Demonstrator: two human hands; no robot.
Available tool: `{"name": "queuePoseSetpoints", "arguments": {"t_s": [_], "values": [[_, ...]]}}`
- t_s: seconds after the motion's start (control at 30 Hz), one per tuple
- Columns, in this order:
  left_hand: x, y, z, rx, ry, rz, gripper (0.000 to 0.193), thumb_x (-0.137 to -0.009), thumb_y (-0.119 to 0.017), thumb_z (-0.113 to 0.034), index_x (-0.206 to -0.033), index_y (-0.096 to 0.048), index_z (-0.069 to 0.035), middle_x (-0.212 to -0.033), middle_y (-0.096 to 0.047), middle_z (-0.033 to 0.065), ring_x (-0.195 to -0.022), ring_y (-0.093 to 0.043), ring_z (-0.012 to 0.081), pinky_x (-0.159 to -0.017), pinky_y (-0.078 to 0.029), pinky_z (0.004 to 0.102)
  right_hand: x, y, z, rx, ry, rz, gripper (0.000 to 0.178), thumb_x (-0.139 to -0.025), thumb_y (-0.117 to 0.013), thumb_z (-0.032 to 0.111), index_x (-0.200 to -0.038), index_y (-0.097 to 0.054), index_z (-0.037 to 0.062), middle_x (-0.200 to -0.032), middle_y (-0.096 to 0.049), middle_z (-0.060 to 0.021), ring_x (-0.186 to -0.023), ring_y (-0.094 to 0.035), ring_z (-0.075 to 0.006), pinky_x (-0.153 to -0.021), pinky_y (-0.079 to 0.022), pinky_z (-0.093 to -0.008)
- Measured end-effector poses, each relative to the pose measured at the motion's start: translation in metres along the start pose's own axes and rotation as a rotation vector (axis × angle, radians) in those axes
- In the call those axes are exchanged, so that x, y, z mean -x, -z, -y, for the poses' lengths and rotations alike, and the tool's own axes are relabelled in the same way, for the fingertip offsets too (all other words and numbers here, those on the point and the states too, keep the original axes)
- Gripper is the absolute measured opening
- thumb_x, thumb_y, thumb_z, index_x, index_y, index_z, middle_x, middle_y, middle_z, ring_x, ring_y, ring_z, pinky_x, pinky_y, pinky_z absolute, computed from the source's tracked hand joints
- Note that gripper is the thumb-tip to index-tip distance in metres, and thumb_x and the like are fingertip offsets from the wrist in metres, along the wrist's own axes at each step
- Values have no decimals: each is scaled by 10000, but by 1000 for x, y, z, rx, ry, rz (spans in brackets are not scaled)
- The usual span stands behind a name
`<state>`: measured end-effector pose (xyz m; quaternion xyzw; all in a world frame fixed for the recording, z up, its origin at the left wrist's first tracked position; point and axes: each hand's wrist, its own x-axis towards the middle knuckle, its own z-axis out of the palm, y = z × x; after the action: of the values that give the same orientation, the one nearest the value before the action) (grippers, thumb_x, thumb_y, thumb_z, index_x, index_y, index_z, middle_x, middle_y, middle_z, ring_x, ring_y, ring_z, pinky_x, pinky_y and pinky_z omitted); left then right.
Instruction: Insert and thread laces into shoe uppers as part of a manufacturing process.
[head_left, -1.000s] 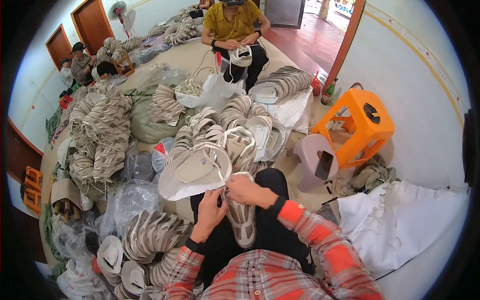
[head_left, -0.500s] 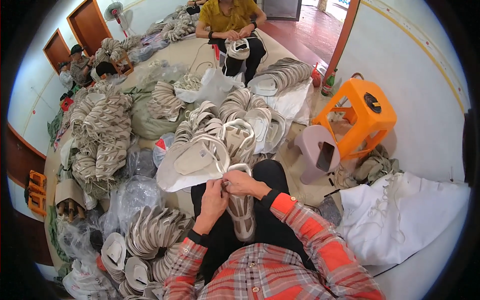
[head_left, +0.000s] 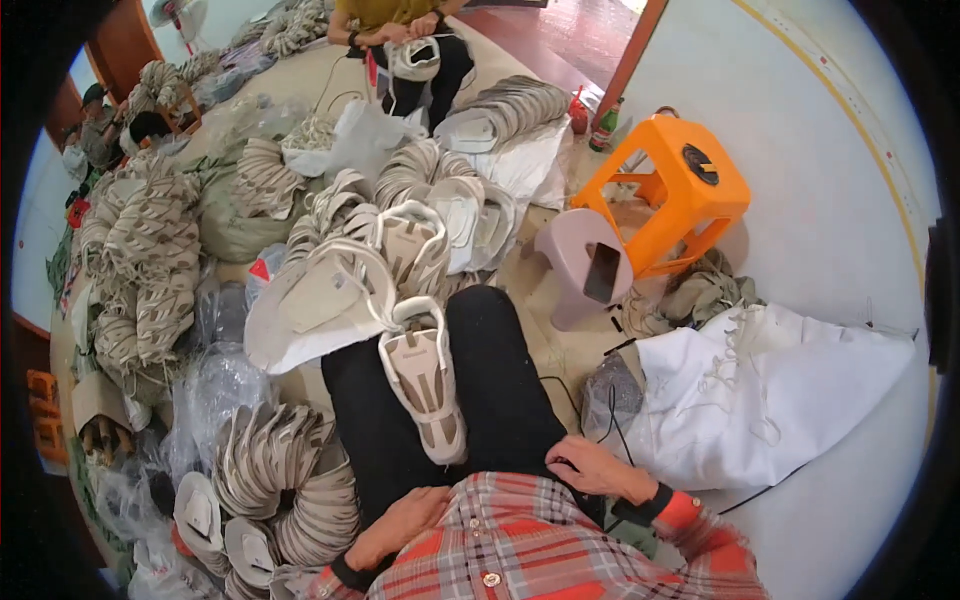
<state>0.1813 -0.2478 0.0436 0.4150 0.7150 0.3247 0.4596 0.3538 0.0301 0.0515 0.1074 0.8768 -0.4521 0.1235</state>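
On my lap, between my black-trousered thighs, lies a beige and white shoe upper, its toe toward me and its tongue showing. A large flat shoe upper with a pale insole piece rests beyond my left knee. Touching neither, my left hand is against my waist and left thigh, fingers stretched out. Beside my right thigh is my right hand, its fingers curled inward; anything between the fingertips is too small or hidden to make out.
Rows of stacked shoe uppers fill the floor to my left and ahead. A lilac stool carries a phone beside an orange stool. A white sack lies at right. Across from me a person holds a shoe upper.
Both hands have left the shoe uppers. My left hand drew back to my waist; my right moved down and right beside the thigh. The view has shifted right and downward.
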Motion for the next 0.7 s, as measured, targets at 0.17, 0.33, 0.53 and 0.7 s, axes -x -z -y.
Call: {"name": "queuePoseSetpoints", "arguments": {"t_s": [0.17,0.33,0.53,0.7], "values": [[37,-11,12,112,-97,-242,302,-904,-500,-217,-1110,-539,0,-1000,-601,137,-922,-584,259,-812,-451,333,1,-6,-7,79,-34,49,176,-818,-533,181,-860,-592,21,-828,-570,-171,-840,-542,-345,-741,-438,-404],[72,25,99,805,205,-1120,142,-876,-496,-75,-907,-600,16,-765,-610,38,-631,-551,96,-606,-454,230,-15,4,0,212,-328,141,211,-729,-564,207,-731,-611,1,-724,-581,-180,-692,-579,-342,-620,-457,-389],[57,18,249,1174,421,-1108,123,-837,-538,-62,-899,-601,25,-777,-613,39,-653,-547,103,-584,-440,230,-50,13,29,347,-515,308,209,-679,-597,185,-676,-620,-23,-555,-574,-135,-512,-561,-191,-514,-446,-326],[-76,-53,334,1004,561,-902,364,-740,-626,-98,-1061,-544,52,-882,-637,158,-761,-607,289,-682,-480,360,-62,20,30,425,-702,331,187,-619,-650,174,-652,-662,-9,-555,-609,-120,-537,-594,-164,-550,-478,-306]]}}
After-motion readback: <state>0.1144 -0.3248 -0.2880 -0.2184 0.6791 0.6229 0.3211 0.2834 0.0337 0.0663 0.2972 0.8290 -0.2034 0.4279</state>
